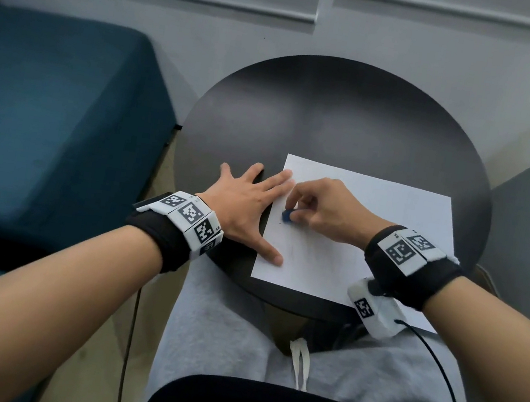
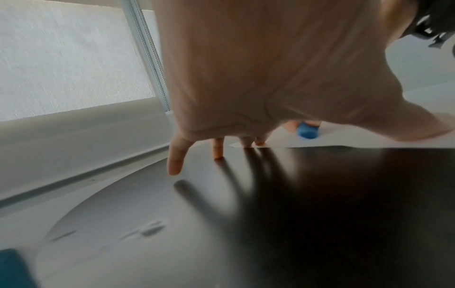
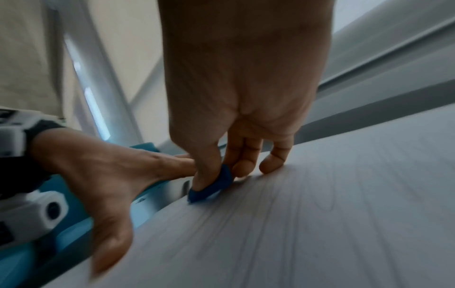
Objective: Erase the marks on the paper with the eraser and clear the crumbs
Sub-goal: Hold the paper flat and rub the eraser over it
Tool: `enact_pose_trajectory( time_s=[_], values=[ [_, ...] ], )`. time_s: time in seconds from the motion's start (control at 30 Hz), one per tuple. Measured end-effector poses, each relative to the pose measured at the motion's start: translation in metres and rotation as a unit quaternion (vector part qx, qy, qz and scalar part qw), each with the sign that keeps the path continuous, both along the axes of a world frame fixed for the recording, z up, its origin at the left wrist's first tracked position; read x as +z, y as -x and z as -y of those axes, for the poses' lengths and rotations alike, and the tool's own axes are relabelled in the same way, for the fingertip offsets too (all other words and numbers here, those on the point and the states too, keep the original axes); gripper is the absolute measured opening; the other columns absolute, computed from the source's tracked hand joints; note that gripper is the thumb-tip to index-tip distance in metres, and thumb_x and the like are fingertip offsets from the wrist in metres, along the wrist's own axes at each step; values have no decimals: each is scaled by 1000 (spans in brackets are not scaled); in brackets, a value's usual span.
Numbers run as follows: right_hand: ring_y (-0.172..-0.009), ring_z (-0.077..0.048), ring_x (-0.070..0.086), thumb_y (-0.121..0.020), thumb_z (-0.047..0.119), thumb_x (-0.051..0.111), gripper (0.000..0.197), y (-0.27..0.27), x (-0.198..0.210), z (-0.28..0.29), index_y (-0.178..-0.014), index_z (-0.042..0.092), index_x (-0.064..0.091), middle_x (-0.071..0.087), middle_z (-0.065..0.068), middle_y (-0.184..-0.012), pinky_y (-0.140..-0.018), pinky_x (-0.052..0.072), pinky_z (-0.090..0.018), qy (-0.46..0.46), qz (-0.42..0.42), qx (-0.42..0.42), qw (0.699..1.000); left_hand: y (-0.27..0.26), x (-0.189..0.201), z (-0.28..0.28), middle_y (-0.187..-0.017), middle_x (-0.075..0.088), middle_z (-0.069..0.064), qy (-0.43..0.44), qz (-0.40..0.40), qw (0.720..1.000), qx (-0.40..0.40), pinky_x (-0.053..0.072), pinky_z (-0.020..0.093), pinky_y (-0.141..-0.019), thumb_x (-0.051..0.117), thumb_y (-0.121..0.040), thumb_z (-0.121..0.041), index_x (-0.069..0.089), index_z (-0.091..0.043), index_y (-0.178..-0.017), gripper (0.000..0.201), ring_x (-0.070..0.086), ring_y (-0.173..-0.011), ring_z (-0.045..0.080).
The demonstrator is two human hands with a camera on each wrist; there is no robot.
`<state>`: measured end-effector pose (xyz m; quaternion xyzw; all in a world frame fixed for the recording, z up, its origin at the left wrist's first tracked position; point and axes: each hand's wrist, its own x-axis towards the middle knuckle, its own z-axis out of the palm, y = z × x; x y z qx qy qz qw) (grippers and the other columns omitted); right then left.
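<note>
Eraser point(image 1: 287, 217) pinched in right-hand fingers point(image 3: 242, 165) on paper point(image 1: 353, 241); left hand point(image 1: 249, 205) spread flat.

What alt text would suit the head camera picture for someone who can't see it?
A person's right hand pinches a small blue eraser against a white sheet of paper while the left hand, spread flat, holds the sheet's edge. The paper lies on a round dark table.

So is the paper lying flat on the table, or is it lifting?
Flat. The paper lies spread on the table; the left hand presses its left edge while the right hand rubs the eraser on it.
</note>
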<state>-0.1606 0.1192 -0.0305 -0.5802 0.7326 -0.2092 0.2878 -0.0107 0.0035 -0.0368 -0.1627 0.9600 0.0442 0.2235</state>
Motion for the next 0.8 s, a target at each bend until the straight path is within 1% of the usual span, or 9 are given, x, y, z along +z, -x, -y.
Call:
enact_pose_trajectory(
  time_s=[0.07,0.13,0.23,0.33,0.37,0.5,0.6,0.7,0.8],
  values=[
    [-63,-12,53,-79,15,72,6,-1,2,-1,-84,18,72,61,0,-69,-58,41,-22,-30,-10,30,999,-1,-2,-1,-163,-15,-17,1,-7,1000,5,20,70,-108,45,-54,-100,-10,-29,-156,136,1,-150,30],
    [-62,-8,52,-79,17,72,6,1,2,5,-85,19,72,61,2,-70,-55,39,-18,-34,-21,27,999,-3,-5,-2,-163,-14,-17,-5,-21,1000,8,19,68,-110,46,-53,-100,-11,-29,-156,138,2,-150,31],
    [-61,-3,51,-80,18,71,6,7,1,23,-86,17,70,57,9,-67,-58,36,-21,-12,-28,-30,999,-3,-7,-1,-163,-12,-18,-16,-40,999,5,14,64,-112,48,-52,-100,-19,-32,-154,140,3,-149,32],
    [-61,-4,52,-80,18,70,5,8,-1,27,-85,17,69,58,9,-66,-60,38,-23,-9,-23,-54,998,-3,-9,1,-163,-13,-19,-25,-45,999,8,8,64,-114,49,-52,-100,-21,-33,-153,140,1,-150,31],
    [-60,-4,52,-79,17,71,5,7,-1,23,-84,17,69,58,9,-66,-59,38,-22,-11,-16,-49,999,-4,-9,1,-163,-13,-19,-28,-46,999,8,6,64,-114,49,-52,-100,-20,-34,-153,139,0,-150,31],
    [-59,-5,49,-78,19,74,5,1,2,10,-82,18,70,56,7,-66,-53,37,-14,-25,-7,11,1000,-4,-10,1,-164,-13,-15,-15,-42,999,7,4,66,-114,46,-53,-100,-14,-32,-154,136,-2,-151,31],
    [-60,-4,51,-79,21,71,8,6,2,21,-86,17,70,59,7,-69,-57,36,-21,-14,-25,-24,999,-3,-9,0,-164,-12,-16,-16,-45,999,9,3,67,-113,46,-53,-100,-20,-33,-153,138,-1,-151,30],
    [-61,-4,50,-81,19,69,7,4,-2,22,-88,17,70,61,3,-73,-58,36,-21,2,-16,-60,998,-3,-10,0,-164,-13,-16,-15,-44,999,13,1,67,-113,45,-53,-101,-22,-32,-153,139,-2,-151,30],
    [-60,-6,49,-80,18,71,4,-7,0,6,-84,18,70,59,3,-70,-55,34,-14,-22,6,3,1000,-4,-9,-1,-163,-16,-16,-17,-36,999,17,1,68,-113,45,-54,-100,-17,-30,-155,137,-5,-151,30]
  ],
)
